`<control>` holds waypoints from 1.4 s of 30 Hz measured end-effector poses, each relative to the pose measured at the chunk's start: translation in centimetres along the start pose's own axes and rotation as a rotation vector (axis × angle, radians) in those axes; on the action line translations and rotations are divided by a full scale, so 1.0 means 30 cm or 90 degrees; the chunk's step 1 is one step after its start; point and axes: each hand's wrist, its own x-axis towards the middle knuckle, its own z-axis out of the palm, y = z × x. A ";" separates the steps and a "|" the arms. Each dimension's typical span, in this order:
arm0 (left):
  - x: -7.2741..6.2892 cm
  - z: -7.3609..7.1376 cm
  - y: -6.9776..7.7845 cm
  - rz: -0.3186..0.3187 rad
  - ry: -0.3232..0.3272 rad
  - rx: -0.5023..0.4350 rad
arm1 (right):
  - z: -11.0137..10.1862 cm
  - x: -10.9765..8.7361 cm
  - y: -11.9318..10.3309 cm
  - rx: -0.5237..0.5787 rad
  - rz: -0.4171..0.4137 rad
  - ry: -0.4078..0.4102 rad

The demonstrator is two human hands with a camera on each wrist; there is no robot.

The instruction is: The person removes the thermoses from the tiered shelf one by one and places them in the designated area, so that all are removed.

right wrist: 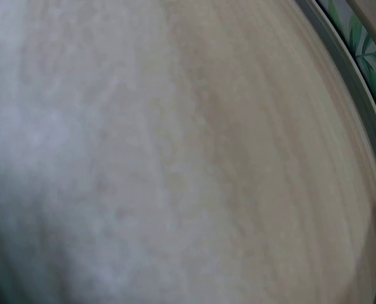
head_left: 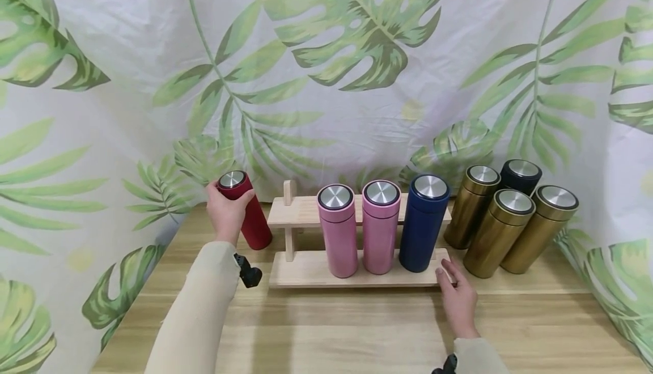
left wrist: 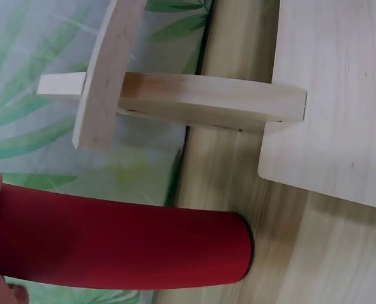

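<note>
My left hand [head_left: 227, 209] grips a red thermos bottle [head_left: 257, 224] just below its steel-topped lid. The bottle stands slightly tilted in view, left of a two-tier wooden shelf [head_left: 306, 269], and its base is on or close to the table. In the left wrist view the red thermos bottle [left wrist: 124, 240] lies across the picture beside the shelf, with only fingertips showing at its lid end. My right hand [head_left: 459, 297] touches the right end of the lower board with loosely bent fingers. Two pink thermos bottles [head_left: 340, 243] and a blue one [head_left: 420, 232] stand on the lower board.
Right of the shelf, several gold thermos bottles [head_left: 492, 241] and a dark navy one [head_left: 521, 173] stand close together. A leaf-print cloth [head_left: 357, 130] hangs behind the wooden table [head_left: 357, 328]. The right wrist view shows mostly blurred wood.
</note>
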 end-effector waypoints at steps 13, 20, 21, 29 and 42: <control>-0.054 -0.075 0.169 0.193 0.062 -0.073 | -0.001 0.000 0.001 0.007 0.002 0.002; -0.150 -0.094 0.289 0.287 0.000 -0.205 | -0.002 -0.001 -0.001 0.011 0.006 -0.002; -0.166 -0.094 0.301 0.294 -0.012 -0.223 | -0.002 -0.001 -0.001 0.012 0.006 -0.003; -0.272 -0.070 0.337 0.314 -0.115 -0.284 | -0.002 0.000 0.002 0.023 -0.001 0.003; -0.401 0.012 0.336 0.294 -0.236 -0.259 | 0.000 0.000 0.005 0.016 -0.005 0.006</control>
